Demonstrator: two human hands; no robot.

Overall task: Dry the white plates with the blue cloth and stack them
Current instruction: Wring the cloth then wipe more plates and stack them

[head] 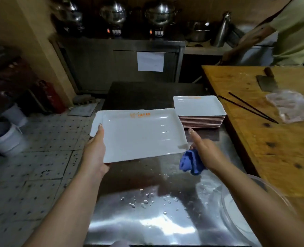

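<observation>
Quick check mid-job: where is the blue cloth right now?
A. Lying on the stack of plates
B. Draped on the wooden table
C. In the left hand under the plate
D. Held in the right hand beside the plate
D: the blue cloth is bunched in the right hand at the near right corner of the plate, which the left hand holds.

One held white plate (pixel 138 134), one plate stack (pixel 201 113), one blue cloth (pixel 190 162), two chopsticks (pixel 251 107), one cleaver (pixel 267 82).
</observation>
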